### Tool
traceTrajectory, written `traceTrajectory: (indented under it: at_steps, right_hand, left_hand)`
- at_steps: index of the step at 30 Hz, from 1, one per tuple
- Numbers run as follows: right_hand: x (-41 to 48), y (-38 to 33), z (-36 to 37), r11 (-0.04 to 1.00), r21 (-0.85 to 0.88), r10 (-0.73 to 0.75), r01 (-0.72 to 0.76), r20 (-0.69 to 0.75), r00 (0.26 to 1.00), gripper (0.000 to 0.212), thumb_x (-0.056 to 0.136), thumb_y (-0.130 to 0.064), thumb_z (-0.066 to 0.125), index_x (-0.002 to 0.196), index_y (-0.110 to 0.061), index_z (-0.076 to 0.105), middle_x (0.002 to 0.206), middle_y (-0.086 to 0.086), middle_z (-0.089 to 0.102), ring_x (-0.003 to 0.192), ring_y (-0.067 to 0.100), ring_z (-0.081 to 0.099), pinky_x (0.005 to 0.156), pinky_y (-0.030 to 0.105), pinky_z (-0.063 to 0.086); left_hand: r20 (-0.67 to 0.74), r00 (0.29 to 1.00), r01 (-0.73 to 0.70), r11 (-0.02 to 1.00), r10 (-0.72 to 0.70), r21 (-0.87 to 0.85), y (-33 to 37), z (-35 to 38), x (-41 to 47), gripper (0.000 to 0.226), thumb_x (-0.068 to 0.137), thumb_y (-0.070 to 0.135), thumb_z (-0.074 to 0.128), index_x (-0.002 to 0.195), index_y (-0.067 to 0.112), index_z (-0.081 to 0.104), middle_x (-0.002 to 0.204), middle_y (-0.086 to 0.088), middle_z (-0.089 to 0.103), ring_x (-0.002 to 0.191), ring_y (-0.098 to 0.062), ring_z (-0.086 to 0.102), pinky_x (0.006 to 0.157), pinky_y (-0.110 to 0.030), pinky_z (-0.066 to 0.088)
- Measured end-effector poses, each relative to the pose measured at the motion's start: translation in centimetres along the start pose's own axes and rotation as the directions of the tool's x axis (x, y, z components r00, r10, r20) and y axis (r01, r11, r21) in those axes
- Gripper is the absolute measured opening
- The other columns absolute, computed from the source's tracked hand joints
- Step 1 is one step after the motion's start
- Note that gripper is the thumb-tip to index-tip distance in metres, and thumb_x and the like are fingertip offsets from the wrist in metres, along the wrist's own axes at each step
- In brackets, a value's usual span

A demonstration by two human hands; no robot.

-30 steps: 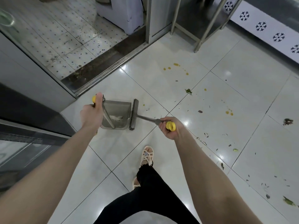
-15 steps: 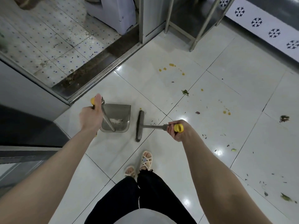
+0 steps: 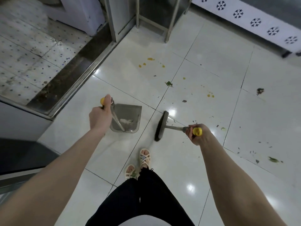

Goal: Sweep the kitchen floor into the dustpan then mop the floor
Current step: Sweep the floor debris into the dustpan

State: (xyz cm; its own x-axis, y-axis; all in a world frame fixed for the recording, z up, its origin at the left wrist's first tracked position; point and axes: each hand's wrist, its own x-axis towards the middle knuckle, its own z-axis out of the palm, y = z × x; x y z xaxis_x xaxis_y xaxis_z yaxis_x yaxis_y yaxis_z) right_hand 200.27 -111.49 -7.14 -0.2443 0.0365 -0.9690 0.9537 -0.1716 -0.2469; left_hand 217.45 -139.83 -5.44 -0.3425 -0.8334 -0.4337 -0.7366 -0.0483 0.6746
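A grey dustpan [image 3: 130, 113] stands on the white tiled floor [image 3: 203, 66] with a little pale debris inside it. My left hand [image 3: 99, 117] grips the yellow-capped top of its long metal handle. My right hand [image 3: 196, 134] grips the yellow-capped handle of a dark broom [image 3: 161, 125]. The broom head rests on the floor a short gap to the right of the dustpan. Green scraps [image 3: 168, 83], dark crumbs and yellow spots [image 3: 150, 59] lie scattered over the tiles to the right and beyond.
A metal door track [image 3: 76, 82] and a dotted tile floor lie to the left. Metal frame legs [image 3: 171, 22] stand ahead. A white patterned panel [image 3: 254, 22] runs along the far right. My sandalled feet [image 3: 143, 159] are just below the broom.
The broom head has pulled away from the dustpan's mouth and moved right. My right hand went right with it. The dustpan and left hand stayed nearly still.
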Motion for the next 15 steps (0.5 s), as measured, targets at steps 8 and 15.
traceTrajectory:
  at_steps: [8,15]
  right_hand:
    - [-0.3,1.8,-0.4,0.994,-0.036,-0.106,0.106,0.017,0.994,0.019,0.084,0.003,0.05,0.102,-0.003,0.049,0.064,0.011,0.055,0.03,0.014,0.05,0.031,0.016,0.044]
    - [-1.0,0.4,1.4,0.997,0.076,-0.01,-0.011,0.271,0.962,0.016,0.094,-0.006,0.043,0.084,0.003,0.053,0.052,0.005,0.047,0.031,0.008,0.048,0.038,0.009,0.045]
  left_hand:
    - [0.048,0.998,-0.051,0.999,0.051,0.003,0.8,0.9,0.0,0.085,0.08,0.083,0.028,0.066,0.004,0.058,0.074,-0.017,0.064,0.07,-0.034,0.063,0.068,-0.043,0.054]
    - [0.037,0.996,-0.077,0.997,0.076,0.007,2.5,1.2,0.9,0.085,0.08,0.083,0.028,0.065,0.004,0.055,0.071,-0.016,0.061,0.065,-0.032,0.058,0.067,-0.043,0.054]
